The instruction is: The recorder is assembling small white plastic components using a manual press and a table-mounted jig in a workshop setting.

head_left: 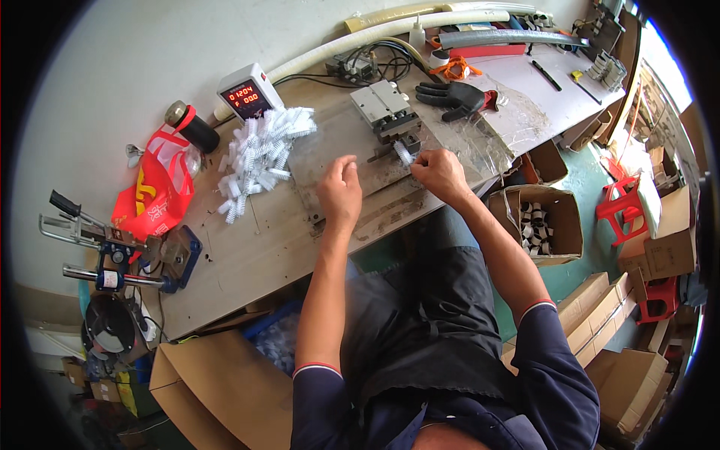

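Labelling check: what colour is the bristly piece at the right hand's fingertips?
The bristly piece looks white; it shows in the head view.

Wears a dark navy shirt with short sleeves, each finished at the cuff with a narrow trim in red and white. Shows an open, folded collar of the same navy, plus a small pale button on the front. Has on a black apron, matt and creased, rippled along the upper edge. Shows blue-grey trousers beyond the apron. Keeps forearms, left hand and right hand bare.
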Action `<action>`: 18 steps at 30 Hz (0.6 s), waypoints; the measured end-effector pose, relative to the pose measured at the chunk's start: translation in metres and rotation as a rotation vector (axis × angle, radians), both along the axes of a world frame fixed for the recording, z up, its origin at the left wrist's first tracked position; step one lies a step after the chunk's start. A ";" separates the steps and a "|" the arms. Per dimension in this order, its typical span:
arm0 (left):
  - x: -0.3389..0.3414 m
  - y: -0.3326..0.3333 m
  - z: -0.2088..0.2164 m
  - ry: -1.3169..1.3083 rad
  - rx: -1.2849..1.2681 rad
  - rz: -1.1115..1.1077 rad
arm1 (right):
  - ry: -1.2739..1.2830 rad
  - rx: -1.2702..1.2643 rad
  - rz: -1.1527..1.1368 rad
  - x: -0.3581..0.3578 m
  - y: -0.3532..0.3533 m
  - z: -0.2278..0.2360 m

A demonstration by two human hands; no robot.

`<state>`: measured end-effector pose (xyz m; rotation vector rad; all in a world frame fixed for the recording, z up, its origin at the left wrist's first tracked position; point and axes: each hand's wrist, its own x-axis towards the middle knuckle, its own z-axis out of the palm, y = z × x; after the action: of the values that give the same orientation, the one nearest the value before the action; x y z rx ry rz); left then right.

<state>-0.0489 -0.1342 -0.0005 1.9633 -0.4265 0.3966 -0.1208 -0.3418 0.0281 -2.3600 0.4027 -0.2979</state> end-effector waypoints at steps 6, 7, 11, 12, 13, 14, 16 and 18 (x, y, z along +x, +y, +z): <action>-0.003 -0.001 0.005 -0.004 -0.027 -0.014 | 0.041 0.039 -0.039 0.004 0.002 -0.005; -0.002 -0.001 0.004 -0.048 -0.024 -0.012 | 0.045 0.033 -0.036 0.004 0.003 -0.005; 0.000 0.002 0.003 -0.097 -0.031 -0.018 | 0.000 0.058 -0.033 0.001 0.007 -0.006; -0.001 0.002 0.003 -0.093 -0.037 -0.015 | -0.038 0.061 -0.034 0.000 0.008 -0.007; -0.002 0.002 0.006 -0.066 -0.048 -0.026 | -0.034 0.054 -0.031 0.000 0.008 -0.008; -0.003 0.001 0.007 -0.039 -0.059 -0.039 | -0.041 0.061 -0.037 0.000 0.008 -0.008; -0.002 0.001 0.006 -0.059 -0.048 -0.035 | -0.047 0.063 -0.040 0.002 0.010 -0.009; -0.002 0.002 0.005 -0.081 -0.036 -0.033 | -0.075 0.102 -0.083 0.004 0.012 -0.010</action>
<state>-0.0506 -0.1319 0.0047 1.9075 -0.4995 0.4615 -0.1172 -0.3297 0.0179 -2.2292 0.4695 -0.3947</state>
